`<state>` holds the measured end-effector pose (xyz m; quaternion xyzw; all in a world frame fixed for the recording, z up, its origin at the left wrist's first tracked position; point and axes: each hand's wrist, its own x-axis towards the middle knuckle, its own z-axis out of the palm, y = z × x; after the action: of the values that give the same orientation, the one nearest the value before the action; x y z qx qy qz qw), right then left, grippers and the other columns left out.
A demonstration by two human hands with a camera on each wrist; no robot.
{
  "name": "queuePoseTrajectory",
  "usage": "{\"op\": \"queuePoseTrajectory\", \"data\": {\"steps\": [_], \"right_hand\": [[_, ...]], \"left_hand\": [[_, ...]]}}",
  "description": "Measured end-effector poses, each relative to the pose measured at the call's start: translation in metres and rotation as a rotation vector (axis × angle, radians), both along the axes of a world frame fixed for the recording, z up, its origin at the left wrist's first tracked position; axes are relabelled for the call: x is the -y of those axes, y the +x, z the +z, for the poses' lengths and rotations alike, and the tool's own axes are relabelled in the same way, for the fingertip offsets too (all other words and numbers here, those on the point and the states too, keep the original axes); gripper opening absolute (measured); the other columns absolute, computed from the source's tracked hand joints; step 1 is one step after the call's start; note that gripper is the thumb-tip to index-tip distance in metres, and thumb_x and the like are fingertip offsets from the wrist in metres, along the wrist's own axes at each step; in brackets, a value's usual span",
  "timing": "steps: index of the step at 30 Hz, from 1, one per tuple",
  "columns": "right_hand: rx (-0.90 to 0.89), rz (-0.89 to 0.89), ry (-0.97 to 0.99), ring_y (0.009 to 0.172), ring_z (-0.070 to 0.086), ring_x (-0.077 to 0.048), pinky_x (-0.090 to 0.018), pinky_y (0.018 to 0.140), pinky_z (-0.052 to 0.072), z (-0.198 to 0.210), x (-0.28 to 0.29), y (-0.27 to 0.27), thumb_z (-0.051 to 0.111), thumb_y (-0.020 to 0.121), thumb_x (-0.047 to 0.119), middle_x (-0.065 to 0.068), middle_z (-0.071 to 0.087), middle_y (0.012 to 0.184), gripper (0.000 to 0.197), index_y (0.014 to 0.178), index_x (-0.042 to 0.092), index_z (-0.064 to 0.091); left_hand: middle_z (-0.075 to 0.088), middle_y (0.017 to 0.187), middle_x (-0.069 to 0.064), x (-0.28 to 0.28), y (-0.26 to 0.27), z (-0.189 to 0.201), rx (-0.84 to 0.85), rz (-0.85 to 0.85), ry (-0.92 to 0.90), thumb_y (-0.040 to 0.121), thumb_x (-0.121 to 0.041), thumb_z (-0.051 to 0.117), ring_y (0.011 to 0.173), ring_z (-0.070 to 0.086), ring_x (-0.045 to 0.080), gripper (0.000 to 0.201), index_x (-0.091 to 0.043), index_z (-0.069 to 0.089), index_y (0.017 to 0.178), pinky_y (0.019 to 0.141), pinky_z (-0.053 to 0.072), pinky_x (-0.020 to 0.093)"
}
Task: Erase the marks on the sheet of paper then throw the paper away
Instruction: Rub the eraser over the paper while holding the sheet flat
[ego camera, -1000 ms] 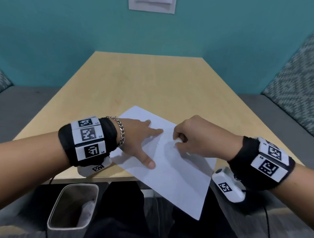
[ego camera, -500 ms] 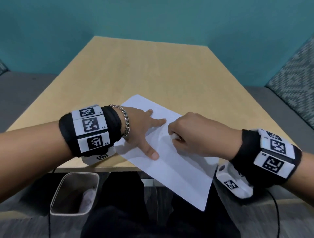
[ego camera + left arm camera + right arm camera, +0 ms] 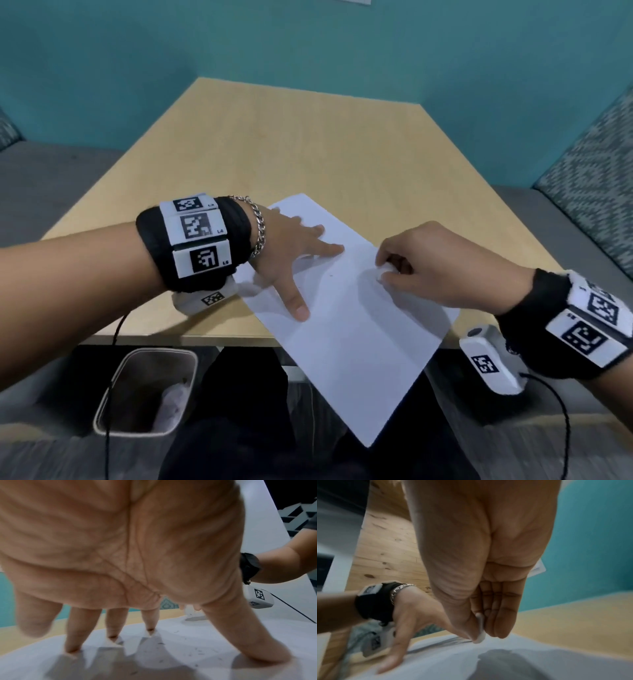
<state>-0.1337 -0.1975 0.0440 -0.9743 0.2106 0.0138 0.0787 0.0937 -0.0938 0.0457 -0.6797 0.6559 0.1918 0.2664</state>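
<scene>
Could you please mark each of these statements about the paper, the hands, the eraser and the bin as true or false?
1. The left hand presses the sheet of paper flat with spread fingers. True.
2. The right hand is empty. False: it pinches a white eraser against the paper.
3. The paper lies wholly on the table. False: its near corner overhangs the table's front edge.
4. A bin stands on the floor below the left forearm. True.
5. The paper is crumpled into a ball. False: it lies flat.
</scene>
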Motion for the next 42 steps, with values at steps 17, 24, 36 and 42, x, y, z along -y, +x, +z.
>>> {"op": "queuePoseTrajectory", "data": {"steps": [17, 24, 36, 42], "right_hand": [[-0.063, 0.041, 0.094, 0.070, 0.065, -0.006, -0.030, 0.067, 0.056, 0.001, 0.002, 0.028, 0.072, 0.090, 0.028, 0.012, 0.070, 0.072, 0.014, 0.102, 0.025, 0.077], [-0.067, 0.041, 0.042, 0.070, 0.066, -0.008, -0.031, 0.067, 0.056, 0.005, 0.012, 0.036, 0.068, 0.088, 0.023, 0.011, 0.073, 0.072, 0.018, 0.102, 0.024, 0.080], [-0.092, 0.101, -0.034, 0.062, 0.058, -0.023, -0.041, 0.057, 0.051, -0.006, -0.019, 0.031, 0.060, 0.086, 0.020, 0.000, 0.062, 0.064, 0.009, 0.086, 0.017, 0.068], [-0.079, -0.005, -0.034, 0.068, 0.065, -0.029, -0.048, 0.063, 0.059, -0.004, -0.008, 0.042, 0.065, 0.082, 0.022, -0.004, 0.065, 0.068, 0.010, 0.080, 0.013, 0.070]], "left_hand": [[-0.016, 0.176, 0.006, 0.002, -0.013, -0.005, -0.038, 0.127, 0.004, 0.057, -0.096, 0.068, 0.119, 0.065, 0.024, 0.133, -0.063, -0.014, 0.156, 0.108, 0.048, 0.043], [-0.017, 0.175, 0.009, 0.005, -0.013, -0.007, -0.023, 0.122, 0.013, 0.055, -0.100, 0.065, 0.119, 0.067, 0.025, 0.134, -0.064, -0.017, 0.154, 0.110, 0.047, 0.044], [-0.017, 0.175, 0.006, 0.005, -0.014, -0.005, 0.001, 0.113, 0.029, 0.056, -0.098, 0.067, 0.123, 0.062, 0.031, 0.131, -0.066, -0.013, 0.154, 0.109, 0.047, 0.047], [-0.020, 0.175, 0.002, 0.007, -0.013, -0.009, 0.014, 0.137, 0.029, 0.056, -0.098, 0.067, 0.128, 0.062, 0.029, 0.139, -0.058, -0.021, 0.156, 0.110, 0.047, 0.047]]}}
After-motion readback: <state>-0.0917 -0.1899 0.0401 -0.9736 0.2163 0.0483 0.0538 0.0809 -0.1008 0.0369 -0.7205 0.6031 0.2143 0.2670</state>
